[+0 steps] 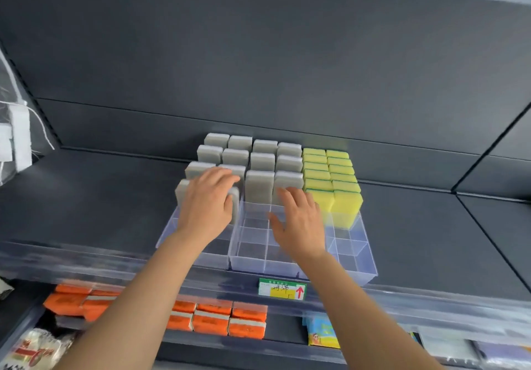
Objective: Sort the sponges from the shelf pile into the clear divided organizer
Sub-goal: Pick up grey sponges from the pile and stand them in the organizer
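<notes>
The clear divided organizer [253, 263] stands on the dark shelf [86, 203], and both my hands are over it, apart from each other. Gray sponges [263, 161] stand upright in the left and middle parts of the organizer, in four columns that run from its back wall toward the front. Yellow sponges [342, 171] with a thin green layer fill two columns in the right part, packed closely one behind another. My left hand [209, 200] lies on the nearest gray sponges in the left part. Its fingers reach forward over their tops and the thumb is against the side of one sponge. One more gray sponge [180, 197] shows just beside this hand, at the left wall of the organizer. The hand hides most of the contact, so I cannot tell if it really pinches a sponge or only rests on it. My right hand [298, 220] is over the middle part of the organizer with the fingers spread and relaxed, and it holds nothing. Its fingertips are near the front gray sponge of the middle part, but I see no firm touch. Below the front wall of the organizer, a green and yellow price label [283, 289] with a red arrow sits on the shelf edge. Lower still, under the organizer, orange packets [215, 321] lie in rows.
</notes>
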A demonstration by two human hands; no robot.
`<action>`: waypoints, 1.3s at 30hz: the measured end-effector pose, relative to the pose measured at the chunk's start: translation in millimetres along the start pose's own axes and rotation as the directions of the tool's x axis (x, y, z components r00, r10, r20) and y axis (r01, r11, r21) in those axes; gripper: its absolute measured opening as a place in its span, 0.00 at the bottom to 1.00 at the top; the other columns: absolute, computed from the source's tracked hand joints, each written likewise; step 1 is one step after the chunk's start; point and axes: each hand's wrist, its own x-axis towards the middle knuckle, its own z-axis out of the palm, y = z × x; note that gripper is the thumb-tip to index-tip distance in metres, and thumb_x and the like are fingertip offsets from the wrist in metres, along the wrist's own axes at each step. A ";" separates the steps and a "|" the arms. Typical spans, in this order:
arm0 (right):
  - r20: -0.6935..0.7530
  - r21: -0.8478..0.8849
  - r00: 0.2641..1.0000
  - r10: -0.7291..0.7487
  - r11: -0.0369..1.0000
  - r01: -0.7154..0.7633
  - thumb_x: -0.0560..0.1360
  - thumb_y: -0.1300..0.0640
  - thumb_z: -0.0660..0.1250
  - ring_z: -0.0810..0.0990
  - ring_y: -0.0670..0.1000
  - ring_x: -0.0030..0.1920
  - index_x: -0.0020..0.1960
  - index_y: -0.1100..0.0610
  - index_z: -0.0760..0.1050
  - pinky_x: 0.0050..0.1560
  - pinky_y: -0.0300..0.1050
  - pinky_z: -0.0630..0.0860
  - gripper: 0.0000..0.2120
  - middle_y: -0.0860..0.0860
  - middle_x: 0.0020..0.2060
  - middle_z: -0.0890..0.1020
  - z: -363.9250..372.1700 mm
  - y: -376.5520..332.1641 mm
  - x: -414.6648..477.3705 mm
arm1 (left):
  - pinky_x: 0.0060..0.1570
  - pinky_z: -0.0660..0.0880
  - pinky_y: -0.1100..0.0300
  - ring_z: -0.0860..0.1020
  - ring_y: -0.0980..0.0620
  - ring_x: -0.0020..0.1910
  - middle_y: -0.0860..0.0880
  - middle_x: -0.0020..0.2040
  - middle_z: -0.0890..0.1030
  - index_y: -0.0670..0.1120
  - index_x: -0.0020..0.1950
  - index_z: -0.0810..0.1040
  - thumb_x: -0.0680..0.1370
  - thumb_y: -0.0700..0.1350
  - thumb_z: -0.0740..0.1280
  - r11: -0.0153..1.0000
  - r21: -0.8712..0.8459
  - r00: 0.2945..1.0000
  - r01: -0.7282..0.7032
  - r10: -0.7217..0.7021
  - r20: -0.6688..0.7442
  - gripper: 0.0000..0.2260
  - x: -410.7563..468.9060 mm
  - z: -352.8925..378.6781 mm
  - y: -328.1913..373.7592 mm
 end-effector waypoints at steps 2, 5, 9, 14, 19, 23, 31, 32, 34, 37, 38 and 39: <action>-0.007 -0.039 0.999 0.046 0.998 -0.046 0.75 0.50 0.67 0.72 0.56 0.61 0.67 0.55 0.70 0.60 0.51 0.69 0.23 0.53 0.62 0.75 -13.8 19.3 -10.2 | 0.60 0.69 0.48 0.72 0.45 0.64 0.46 0.61 0.77 0.42 0.61 0.78 0.72 0.35 0.68 0.998 0.039 0.997 -0.058 0.055 0.053 0.17 4.1 6.8 24.0; -0.008 -0.100 0.993 0.114 0.988 -0.115 0.76 0.48 0.65 0.70 0.56 0.64 0.68 0.53 0.69 0.64 0.52 0.66 0.23 0.52 0.65 0.73 -36.6 53.6 -29.4 | 0.64 0.67 0.50 0.69 0.47 0.67 0.48 0.65 0.75 0.44 0.65 0.75 0.74 0.39 0.68 0.989 0.081 0.986 -0.121 0.111 0.124 0.19 6.6 20.7 64.9; 0.005 -0.177 0.979 0.202 0.964 -0.197 0.77 0.45 0.62 0.66 0.54 0.68 0.69 0.50 0.66 0.68 0.51 0.61 0.22 0.51 0.67 0.70 -68.9 106.8 -64.3 | 0.64 0.68 0.50 0.70 0.47 0.66 0.47 0.65 0.75 0.44 0.65 0.75 0.73 0.38 0.69 0.976 0.094 0.970 -0.197 0.180 0.165 0.20 6.2 40.9 128.4; 0.014 -0.216 0.953 0.304 0.931 -0.294 0.77 0.46 0.62 0.63 0.54 0.69 0.69 0.51 0.66 0.68 0.49 0.59 0.23 0.51 0.67 0.69 -111.6 173.1 -113.5 | 0.57 0.70 0.51 0.70 0.45 0.64 0.46 0.64 0.75 0.43 0.64 0.76 0.73 0.36 0.67 0.958 0.069 0.937 -0.278 0.255 0.238 0.19 0.7 69.2 208.3; 0.039 -0.259 0.918 0.395 0.891 -0.373 0.76 0.46 0.63 0.64 0.55 0.68 0.68 0.51 0.65 0.67 0.50 0.60 0.23 0.52 0.66 0.69 -148.6 234.9 -164.4 | 0.58 0.70 0.52 0.69 0.46 0.65 0.48 0.66 0.73 0.46 0.66 0.73 0.75 0.41 0.67 0.941 0.046 0.903 -0.335 0.307 0.300 0.19 -10.3 100.5 288.5; 0.043 -0.287 0.888 0.459 0.857 -0.429 0.76 0.46 0.63 0.66 0.55 0.65 0.66 0.52 0.67 0.64 0.50 0.62 0.21 0.51 0.63 0.70 -173.2 280.6 -203.0 | 0.58 0.70 0.54 0.68 0.48 0.65 0.50 0.65 0.72 0.48 0.65 0.72 0.76 0.43 0.65 0.924 0.020 0.877 -0.381 0.355 0.324 0.17 -17.1 123.9 346.8; 0.022 -0.301 0.817 0.576 0.783 -0.544 0.76 0.45 0.63 0.66 0.55 0.66 0.65 0.52 0.68 0.67 0.51 0.63 0.21 0.52 0.64 0.70 -212.2 356.6 -245.9 | 0.59 0.69 0.57 0.67 0.50 0.65 0.52 0.65 0.72 0.49 0.66 0.70 0.77 0.43 0.63 0.880 -0.045 0.820 -0.472 0.458 0.345 0.17 -8.1 163.0 441.0; 0.019 -0.303 0.807 0.590 0.773 -0.558 0.76 0.45 0.63 0.66 0.55 0.66 0.66 0.52 0.67 0.68 0.52 0.63 0.21 0.52 0.65 0.70 -216.1 366.2 -247.6 | 0.59 0.69 0.57 0.67 0.51 0.65 0.52 0.65 0.72 0.49 0.66 0.71 0.77 0.43 0.63 0.874 -0.050 0.812 -0.484 0.470 0.346 0.17 -4.0 168.1 451.2; 0.002 -0.304 0.791 0.612 0.754 -0.582 0.76 0.45 0.63 0.65 0.55 0.67 0.67 0.52 0.67 0.69 0.52 0.62 0.23 0.52 0.66 0.69 -222.7 386.5 -249.4 | 0.59 0.70 0.56 0.67 0.50 0.65 0.52 0.65 0.72 0.49 0.66 0.70 0.77 0.42 0.63 0.860 -0.064 0.796 -0.506 0.494 0.348 0.17 6.0 180.0 471.4; -0.021 -0.298 0.765 0.643 0.727 -0.619 0.76 0.44 0.64 0.65 0.55 0.68 0.68 0.51 0.66 0.68 0.53 0.61 0.24 0.52 0.67 0.69 -230.5 420.0 -248.7 | 0.59 0.70 0.56 0.67 0.50 0.65 0.51 0.65 0.72 0.49 0.66 0.71 0.77 0.43 0.63 0.844 -0.089 0.776 -0.529 0.524 0.352 0.16 23.9 202.4 502.2; -0.028 -0.301 0.757 0.653 0.717 -0.629 0.75 0.44 0.64 0.65 0.55 0.67 0.68 0.51 0.66 0.68 0.52 0.61 0.24 0.52 0.66 0.69 -232.8 432.4 -247.5 | 0.59 0.69 0.56 0.67 0.50 0.65 0.51 0.65 0.72 0.49 0.65 0.71 0.78 0.44 0.63 0.839 -0.095 0.771 -0.536 0.532 0.350 0.16 30.8 210.9 512.5; -0.034 -0.308 0.751 0.660 0.708 -0.636 0.75 0.44 0.64 0.65 0.55 0.67 0.68 0.51 0.66 0.67 0.52 0.62 0.24 0.52 0.66 0.70 -234.9 445.2 -245.6 | 0.59 0.69 0.57 0.67 0.50 0.65 0.52 0.65 0.72 0.49 0.65 0.71 0.78 0.44 0.63 0.835 -0.102 0.767 -0.541 0.539 0.347 0.16 38.1 219.7 522.8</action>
